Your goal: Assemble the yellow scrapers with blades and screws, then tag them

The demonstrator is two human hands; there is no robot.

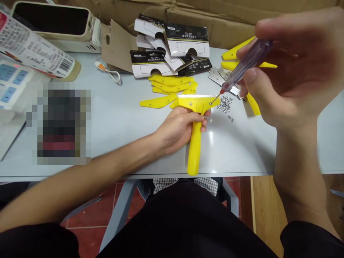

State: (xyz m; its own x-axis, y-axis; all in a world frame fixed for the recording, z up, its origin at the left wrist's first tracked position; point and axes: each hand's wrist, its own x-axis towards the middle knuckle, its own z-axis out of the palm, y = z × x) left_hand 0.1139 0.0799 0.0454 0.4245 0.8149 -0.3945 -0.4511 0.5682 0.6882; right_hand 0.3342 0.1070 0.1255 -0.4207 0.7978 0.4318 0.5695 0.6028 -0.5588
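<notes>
My left hand [180, 129] is wrapped round the neck of a yellow scraper [194, 147], whose handle points down toward the table's front edge. Two screws sit in its wide head, and a metal blade edge shows along the top. A screwdriver [243, 66] with a clear purple handle is gripped in my right hand [279, 71], its tip at the right screw [210, 103]. Small screws and nuts [224, 105] lie in a pile just right of the scraper head. Metal plates [216, 76] lie behind the pile, partly hidden by my right hand.
Yellow pieces [158, 101] lie behind my left hand, more [232, 53] at the back right. Black-and-white cards [186, 39] are heaped at the back. A phone [51, 19], a bottle [34, 46], a power strip [12, 84] and a short cable [109, 72] are left.
</notes>
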